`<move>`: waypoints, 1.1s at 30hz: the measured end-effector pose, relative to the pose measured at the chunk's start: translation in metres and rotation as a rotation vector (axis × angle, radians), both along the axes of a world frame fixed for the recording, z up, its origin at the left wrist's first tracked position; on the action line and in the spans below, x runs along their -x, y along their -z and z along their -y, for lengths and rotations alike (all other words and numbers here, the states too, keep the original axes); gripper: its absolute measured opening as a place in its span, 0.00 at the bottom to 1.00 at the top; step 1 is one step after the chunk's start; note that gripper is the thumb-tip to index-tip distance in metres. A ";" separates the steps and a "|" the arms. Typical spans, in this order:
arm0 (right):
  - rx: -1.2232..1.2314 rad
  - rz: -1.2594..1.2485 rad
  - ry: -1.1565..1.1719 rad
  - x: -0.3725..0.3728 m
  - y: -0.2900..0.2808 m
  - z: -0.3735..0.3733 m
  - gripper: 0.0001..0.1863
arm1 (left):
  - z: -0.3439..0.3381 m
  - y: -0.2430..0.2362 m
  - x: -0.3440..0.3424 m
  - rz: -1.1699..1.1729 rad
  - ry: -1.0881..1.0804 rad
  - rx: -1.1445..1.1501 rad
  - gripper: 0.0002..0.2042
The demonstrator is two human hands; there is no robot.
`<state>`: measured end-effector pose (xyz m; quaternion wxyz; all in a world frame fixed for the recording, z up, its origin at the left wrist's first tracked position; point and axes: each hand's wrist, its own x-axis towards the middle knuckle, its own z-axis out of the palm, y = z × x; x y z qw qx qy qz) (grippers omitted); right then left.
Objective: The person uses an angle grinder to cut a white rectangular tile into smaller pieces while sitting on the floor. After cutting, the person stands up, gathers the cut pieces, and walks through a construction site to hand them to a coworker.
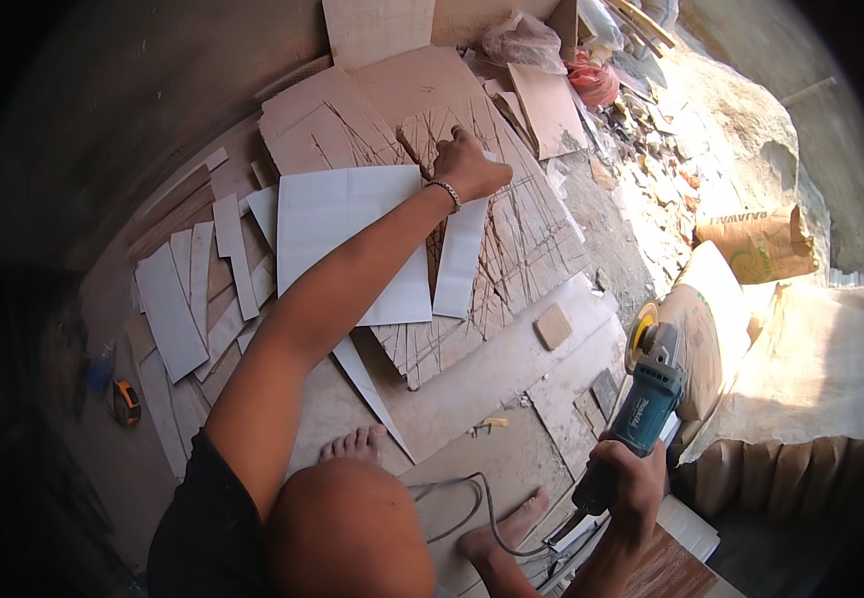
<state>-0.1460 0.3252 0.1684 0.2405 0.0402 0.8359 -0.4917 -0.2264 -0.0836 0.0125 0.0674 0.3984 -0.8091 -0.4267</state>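
My left hand reaches out over a scored board, its fingers curled; what they hold, if anything, I cannot make out. Beneath and beside it lie a square white tile and a narrow white tile strip. At the lower right my right hand grips the body of a teal angle grinder with a yellow disc at its upper end, raised clear of the board.
Tile offcuts and a tape measure lie left. Rubble, paper sacks and a pink plastic bag are right and behind. A grey cable loops near my bare feet. A small square piece lies mid-right.
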 end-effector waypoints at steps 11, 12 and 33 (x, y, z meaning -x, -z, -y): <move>0.059 -0.010 -0.058 0.009 0.001 0.010 0.14 | 0.109 -0.081 -0.205 -0.617 -0.363 -0.447 0.09; 0.044 -0.004 -0.068 0.009 0.000 0.010 0.14 | 0.124 -0.081 -0.231 -0.661 -0.472 -0.446 0.09; 0.082 0.071 -0.160 -0.001 0.005 0.057 0.17 | 0.308 0.086 -0.414 -1.291 -1.587 -0.327 0.19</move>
